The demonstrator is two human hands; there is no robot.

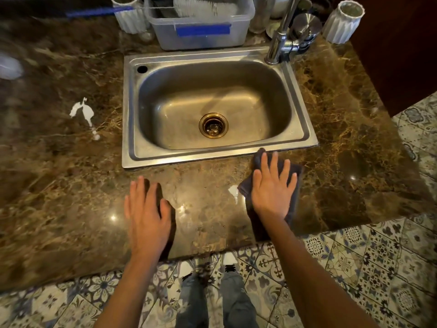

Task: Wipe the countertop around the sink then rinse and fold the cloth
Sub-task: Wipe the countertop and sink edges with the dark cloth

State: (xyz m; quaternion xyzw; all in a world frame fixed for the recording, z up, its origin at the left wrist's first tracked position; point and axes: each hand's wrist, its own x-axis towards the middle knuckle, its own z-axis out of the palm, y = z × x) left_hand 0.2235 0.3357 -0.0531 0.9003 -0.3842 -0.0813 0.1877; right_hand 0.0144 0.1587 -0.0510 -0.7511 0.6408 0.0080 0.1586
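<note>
In the head view, our right hand [272, 185] lay flat, fingers spread, pressing the dark grey cloth [293, 197] onto the brown marble countertop [343, 138] at lower right of centre, just below the front right corner of the steel sink [132, 114]; the cloth's long axis ran from the sink rim down toward the counter's front edge, one corner touching the rim; nothing was gripped, only pinned under the palm. Our left hand [146, 214] rested open and empty on bare stone at lower centre left, well apart from the cloth. A small white smear [233, 191] sat just beside the cloth's left edge, between our two hands, so we judged a short leftward sweep by the right hand would take it; a larger white splash [82, 112] lay at middle left of the frame, left of the sink, nearer the left hand but far from the cloth. The chrome tap [281, 41] stood at the sink's upper right corner, the side of the cloth-bearing hand.
</note>
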